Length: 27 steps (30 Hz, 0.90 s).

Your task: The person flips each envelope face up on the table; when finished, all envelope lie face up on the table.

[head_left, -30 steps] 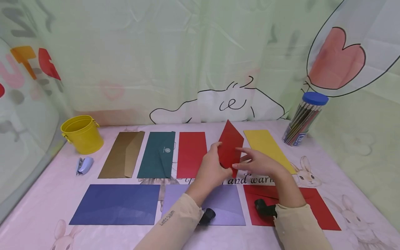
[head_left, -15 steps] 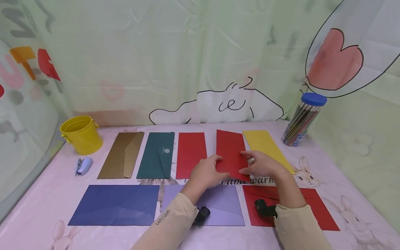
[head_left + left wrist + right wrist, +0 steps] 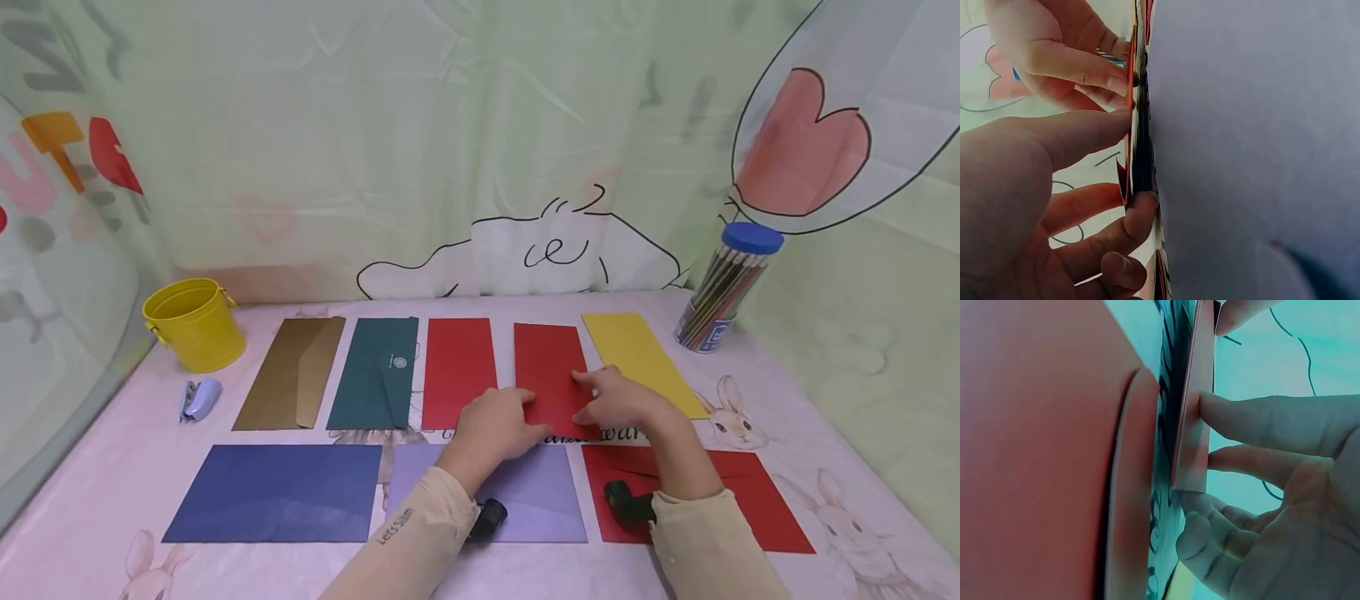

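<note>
A red envelope (image 3: 547,362) lies almost flat on the table between another red envelope (image 3: 459,367) and a yellow envelope (image 3: 641,358). My left hand (image 3: 498,427) pinches its near left side, thumb on the upper face and a finger under the edge in the left wrist view. On the opposite side, my right hand (image 3: 624,400) grips the right edge between thumb and fingers. Seen from the right wrist, the near edge of this red envelope (image 3: 1192,450) stands slightly clear of the printed cloth.
Brown (image 3: 288,373) and green (image 3: 371,375) envelopes continue the back row leftward. Blue (image 3: 273,492), lilac (image 3: 540,496) and red (image 3: 772,504) ones lie in front, partly under my forearms. A yellow bucket (image 3: 197,329), small stapler (image 3: 200,400) and pencil jar (image 3: 723,292) stand around.
The red envelope was tilted upright between both hands a second ago. It has come down nearly flat in the back row, and both hands have lowered with it.
</note>
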{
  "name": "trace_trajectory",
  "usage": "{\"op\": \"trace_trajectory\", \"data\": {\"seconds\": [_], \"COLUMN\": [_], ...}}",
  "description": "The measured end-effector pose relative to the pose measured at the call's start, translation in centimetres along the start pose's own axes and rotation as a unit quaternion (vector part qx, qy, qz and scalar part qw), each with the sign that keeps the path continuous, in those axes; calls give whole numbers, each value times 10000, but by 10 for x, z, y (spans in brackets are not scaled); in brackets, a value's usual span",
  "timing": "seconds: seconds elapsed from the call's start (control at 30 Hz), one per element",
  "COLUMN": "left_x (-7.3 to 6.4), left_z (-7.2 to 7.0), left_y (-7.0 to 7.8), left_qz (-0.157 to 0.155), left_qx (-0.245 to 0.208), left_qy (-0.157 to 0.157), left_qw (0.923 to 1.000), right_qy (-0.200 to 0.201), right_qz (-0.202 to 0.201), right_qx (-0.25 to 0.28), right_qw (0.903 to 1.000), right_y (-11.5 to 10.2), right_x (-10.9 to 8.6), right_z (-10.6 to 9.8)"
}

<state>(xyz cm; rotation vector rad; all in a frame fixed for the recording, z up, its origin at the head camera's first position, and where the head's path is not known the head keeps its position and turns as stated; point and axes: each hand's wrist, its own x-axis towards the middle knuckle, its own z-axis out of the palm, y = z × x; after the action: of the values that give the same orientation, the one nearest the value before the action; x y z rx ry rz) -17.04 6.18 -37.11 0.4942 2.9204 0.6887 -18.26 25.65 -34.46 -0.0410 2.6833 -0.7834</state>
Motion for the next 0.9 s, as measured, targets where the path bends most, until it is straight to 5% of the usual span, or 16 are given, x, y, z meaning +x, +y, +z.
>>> {"op": "trace_trajectory", "data": {"seconds": [0.47, 0.9], "left_x": [1, 14], "left_z": [2, -11], "left_y": [4, 21], "left_qz": [-1, 36], "left_qx": [229, 780], "left_qy": [-149, -474], "left_qw": [9996, 9958], "right_qy": [-9, 424], "right_qz": [75, 132], "right_qx": [-261, -533], "right_qw": [9996, 9976], "right_y": [-7, -8], "right_x": [1, -5], "right_z": [5, 4]}}
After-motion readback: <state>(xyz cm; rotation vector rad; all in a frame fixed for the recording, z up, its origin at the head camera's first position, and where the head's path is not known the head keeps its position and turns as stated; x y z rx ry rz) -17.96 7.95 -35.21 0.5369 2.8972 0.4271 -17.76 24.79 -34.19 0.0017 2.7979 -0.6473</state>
